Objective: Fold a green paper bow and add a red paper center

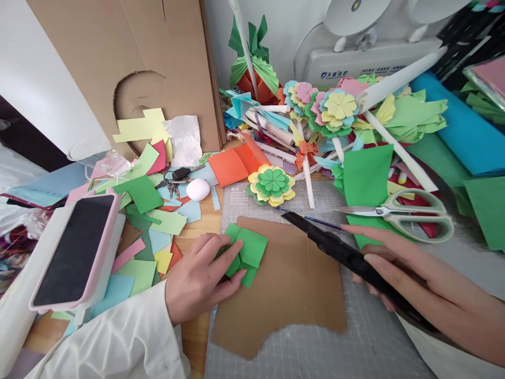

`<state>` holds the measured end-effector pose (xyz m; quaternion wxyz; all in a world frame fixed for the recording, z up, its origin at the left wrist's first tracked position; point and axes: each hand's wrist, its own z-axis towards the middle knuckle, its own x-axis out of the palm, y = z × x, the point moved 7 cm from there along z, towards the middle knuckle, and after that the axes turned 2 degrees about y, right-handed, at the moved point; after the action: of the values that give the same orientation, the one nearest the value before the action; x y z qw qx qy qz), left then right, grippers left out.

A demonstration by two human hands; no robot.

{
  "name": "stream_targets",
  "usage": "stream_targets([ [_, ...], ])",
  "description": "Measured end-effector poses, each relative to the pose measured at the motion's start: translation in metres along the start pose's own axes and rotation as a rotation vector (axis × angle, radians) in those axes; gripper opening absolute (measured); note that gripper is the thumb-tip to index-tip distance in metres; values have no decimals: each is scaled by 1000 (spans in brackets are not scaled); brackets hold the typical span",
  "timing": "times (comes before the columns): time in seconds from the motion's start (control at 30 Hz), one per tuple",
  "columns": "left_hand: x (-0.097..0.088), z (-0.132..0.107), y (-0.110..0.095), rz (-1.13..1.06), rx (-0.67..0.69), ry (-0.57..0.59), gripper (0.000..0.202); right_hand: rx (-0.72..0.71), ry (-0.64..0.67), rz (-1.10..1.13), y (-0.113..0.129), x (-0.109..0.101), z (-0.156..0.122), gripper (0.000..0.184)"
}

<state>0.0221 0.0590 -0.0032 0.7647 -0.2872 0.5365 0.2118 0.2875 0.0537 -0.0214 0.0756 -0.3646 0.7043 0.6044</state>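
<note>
My left hand (201, 273) bends over a folded green paper piece (253, 247), with fingertips pressed on its top and the thumb against its near edge. Beneath the paper lies a brown cardboard piece (292, 284) with a curved cutout along its near side. In my right hand (410, 273) is a long black utility knife (339, 250), its tip slanting toward the cardboard's far edge and apart from the green paper. A thin blue stick (315, 218) lies behind the knife. Scissors with pale handles (406, 210) rest beyond my right hand, partly on a green sheet (366, 173).
A grey cutting mat (284, 352) covers the wooden table. Left are a phone (74, 250), paper scraps (168, 221), keys (173, 184) and a white egg-shaped object (198, 189). Behind stand a large cardboard sheet (158, 42), paper flowers (272, 184) and rolled paper sticks (402, 152).
</note>
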Motion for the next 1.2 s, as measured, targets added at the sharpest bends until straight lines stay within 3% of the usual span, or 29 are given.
stream_targets([
  [0.17,-3,2,-4,-19,94,18,37,108,141,336,5,21,-2,44],
  [0.33,-9,4,-1,-67,62,53,45,273,43,574,6,27,-8,32],
  [0.47,-8,4,1,-77,53,84,43,281,15,674,5,26,-10,23],
  [0.67,-7,1,5,-54,-9,13,36,346,48,678,0,18,-12,23],
  [0.8,-4,1,5,-61,-42,-5,34,314,84,679,2,21,-10,20],
  [0.97,-2,10,5,-35,-49,-44,33,289,85,535,-1,26,-4,35],
  [1.07,-4,17,6,-50,-58,-29,31,238,87,456,-2,24,0,41],
  [1.2,-16,22,4,-115,-89,-50,24,70,100,289,2,15,6,38],
])
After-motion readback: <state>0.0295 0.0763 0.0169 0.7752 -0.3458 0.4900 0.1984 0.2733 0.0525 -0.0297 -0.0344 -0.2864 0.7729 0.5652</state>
